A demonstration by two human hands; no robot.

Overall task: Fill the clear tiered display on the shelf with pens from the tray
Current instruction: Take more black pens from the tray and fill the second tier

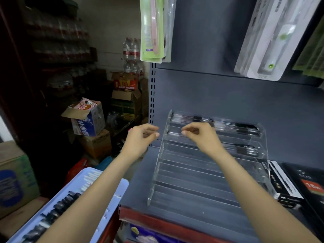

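Observation:
The clear tiered display (192, 176) stands on the grey shelf (138, 186). Several pens (236, 128) lie along its top tier, and a few more pens (243, 149) sit at the right of a lower tier. My right hand (201, 135) hovers over the second tier with its fingers curled, pinching the end of a pen (173, 132) that lies there. My left hand (142, 139) hangs just left of the display, fingers loosely curled, with nothing visible in it. The light blue tray (119, 188) at the lower left holds several black-capped pens (57, 207), partly hidden by my left forearm.
Black boxed goods (298, 185) lie on the shelf right of the display. Packaged toothbrushes (154, 28) hang on the back panel above. Cardboard boxes (87, 118) and bottled water are stacked in the dim room to the left. The shelf has a red front edge (157, 221).

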